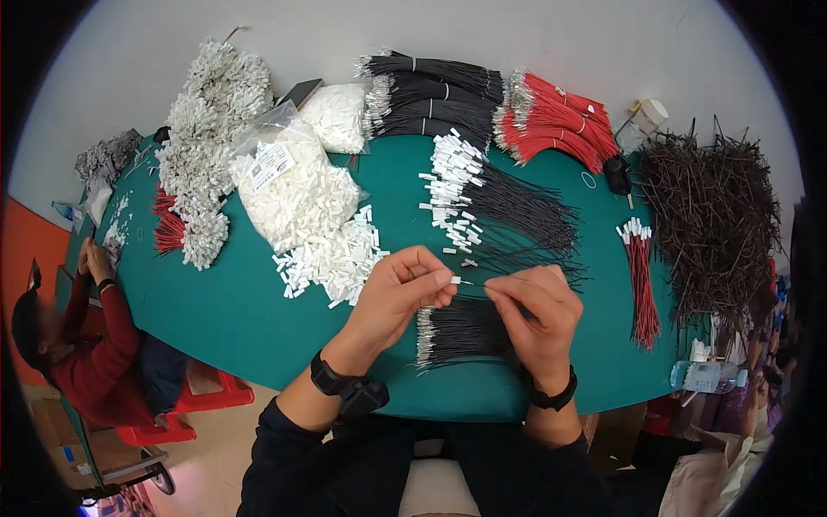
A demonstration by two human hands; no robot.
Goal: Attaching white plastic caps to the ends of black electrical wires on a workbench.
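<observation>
Above the near middle of a dark green tabletop (220,297), the left hand (392,297) pinches a small white rectangular plastic housing (456,280) between thumb and forefinger. Its far end is left clear of the fingertips and faces right, an orientation that seems chosen to keep that end accessible. Opposite, the right hand (543,306) has thumb and forefinger closed on a thin black wire (478,285), gripped a little behind its silvery tip, probably for fine control while the tip stays exposed. Tip and housing lie nearly in line; whether they touch is too small to tell.

Just nearer, a flat bundle of black wires with silver metal ends (457,332) lies with those ends to the left, partly below the right hand; the shared direction would spare turning each wire. To the left, a loose heap of white plastic housings (336,263) spreads from the mouth of a clear plastic bag (289,194), within easy reach of the left hand. Just beyond the hands, black wires with white housings on their ends (525,207) lie fanned, housings to the left. Red wires with white housings (642,280) form a separate bundle on the right, apparently kept apart by colour.
</observation>
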